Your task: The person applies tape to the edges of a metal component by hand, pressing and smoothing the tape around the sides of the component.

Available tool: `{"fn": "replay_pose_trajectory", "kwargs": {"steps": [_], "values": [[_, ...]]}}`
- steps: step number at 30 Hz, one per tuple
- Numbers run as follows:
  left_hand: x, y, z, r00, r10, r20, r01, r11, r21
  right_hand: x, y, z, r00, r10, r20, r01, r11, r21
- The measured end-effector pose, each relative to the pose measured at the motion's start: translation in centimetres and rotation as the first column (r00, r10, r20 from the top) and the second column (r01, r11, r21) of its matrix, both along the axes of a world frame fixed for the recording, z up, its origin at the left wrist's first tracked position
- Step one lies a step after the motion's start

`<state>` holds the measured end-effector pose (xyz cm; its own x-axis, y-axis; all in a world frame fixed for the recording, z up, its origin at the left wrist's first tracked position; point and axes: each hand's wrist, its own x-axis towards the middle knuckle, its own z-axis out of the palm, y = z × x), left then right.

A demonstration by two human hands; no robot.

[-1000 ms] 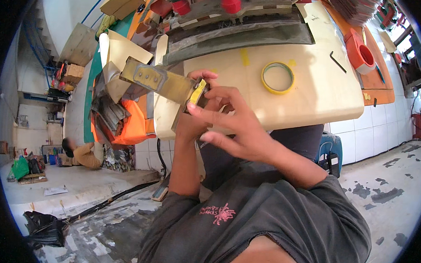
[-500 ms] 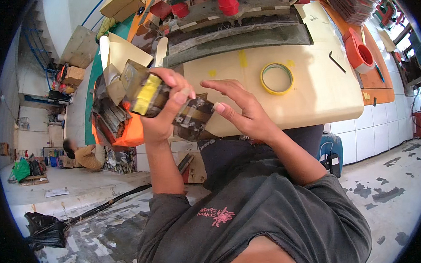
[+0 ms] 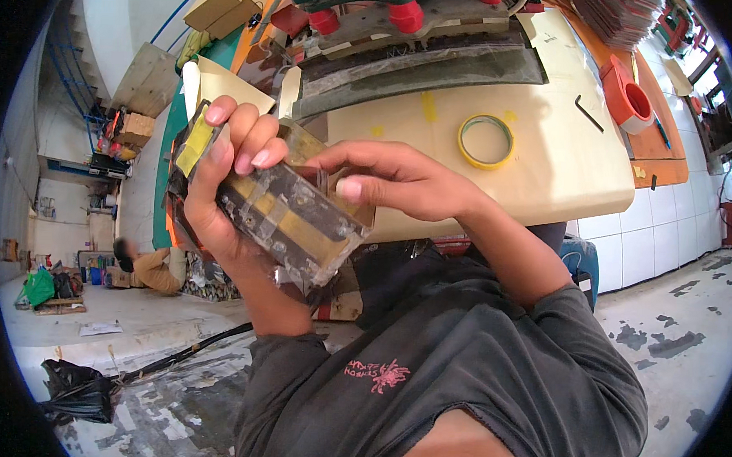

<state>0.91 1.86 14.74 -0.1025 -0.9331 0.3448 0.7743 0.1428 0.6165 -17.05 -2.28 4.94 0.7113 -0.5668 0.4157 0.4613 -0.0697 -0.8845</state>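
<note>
A dark rectangular block (image 3: 289, 217), wrapped in clear and yellowish tape with a bright yellow strip near its far left end, is tilted in front of me. My left hand (image 3: 234, 153) is closed round it, thumb and fingers wrapped over its left part. My right hand (image 3: 405, 179) is at the block's upper right edge, its bent fingers and thumb on that edge beside a brown see-through flap. The right fingertips are partly hidden. The block's underside is out of sight.
A yellow tape roll (image 3: 510, 142) and a black hex key (image 3: 588, 113) lie on the cream-covered table (image 3: 556, 175). A red tape dispenser (image 3: 625, 94) stands at the right. Across the back is a machine part with red knobs (image 3: 405, 18). Another person (image 3: 156, 270) sits far left.
My left hand has turned the block so its long taped face shows more, nearer to me. My right hand has moved left and down onto the block's edge, its fingers now bent.
</note>
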Motion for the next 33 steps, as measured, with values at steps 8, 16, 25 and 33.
{"fn": "replay_pose_trajectory", "kwargs": {"steps": [8, 16, 25, 33], "values": [[0.7, 0.9, 0.0, 0.956, -0.162, -0.245, 0.191, 0.977, 0.098, 0.5, -0.8, -0.3, 0.994, 0.102, 0.040, -0.090, 0.968, -0.236], [0.6, 1.0, 0.1, 0.909, -0.220, -0.354, 0.264, 0.961, 0.082, -2.4, -2.7, -2.5, 0.969, -0.187, -0.163, 0.143, 0.958, -0.249], [0.2, -0.5, -0.7, 0.885, -0.219, -0.411, 0.296, 0.946, 0.133, -4.1, -0.6, -5.8, 0.951, -0.132, -0.279, 0.060, 0.966, -0.252], [0.8, -3.1, -2.2, 0.836, -0.223, -0.501, 0.357, 0.914, 0.190, -4.1, -0.8, -6.5, 0.926, -0.050, -0.375, 0.014, 0.995, -0.098]]}}
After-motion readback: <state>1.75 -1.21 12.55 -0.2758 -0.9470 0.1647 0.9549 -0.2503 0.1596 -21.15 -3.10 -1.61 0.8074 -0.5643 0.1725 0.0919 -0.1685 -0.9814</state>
